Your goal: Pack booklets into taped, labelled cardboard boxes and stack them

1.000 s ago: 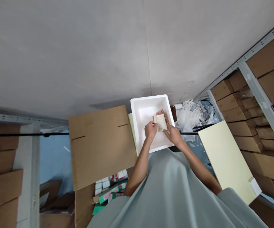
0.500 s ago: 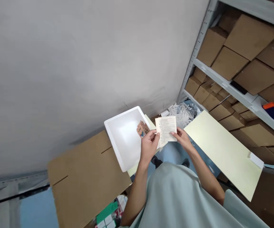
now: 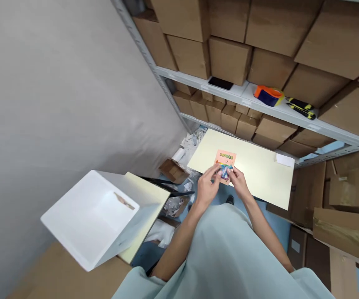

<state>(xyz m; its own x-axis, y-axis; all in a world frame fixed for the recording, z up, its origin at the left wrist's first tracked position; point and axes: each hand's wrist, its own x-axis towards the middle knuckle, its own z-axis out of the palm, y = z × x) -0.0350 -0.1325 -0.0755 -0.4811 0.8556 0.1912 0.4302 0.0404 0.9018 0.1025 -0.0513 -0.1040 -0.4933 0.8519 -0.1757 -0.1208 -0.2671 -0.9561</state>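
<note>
A small booklet (image 3: 225,157) with a pink-orange cover and a colourful picture is held upright between both hands, over the near edge of a cream tabletop. My left hand (image 3: 208,186) grips its lower left side, thumb on the front. On the lower right, my right hand (image 3: 239,183) pinches the edge. The white foam box (image 3: 76,216) stands at the lower left, well apart from my hands. Inside it, brownish pieces (image 3: 124,201) show partly behind the box wall.
The cream table (image 3: 260,170) bears a white object (image 3: 284,160) at its right end. Shelves beyond hold cardboard boxes (image 3: 229,60), an orange and blue tape dispenser (image 3: 269,95) and a dark flat object (image 3: 220,83). A small open carton (image 3: 173,170) sits between the tables.
My view and body have turned right, from the foam box towards the other table. The booklet has come out of the box with my hands and now shows its cover instead of text.
</note>
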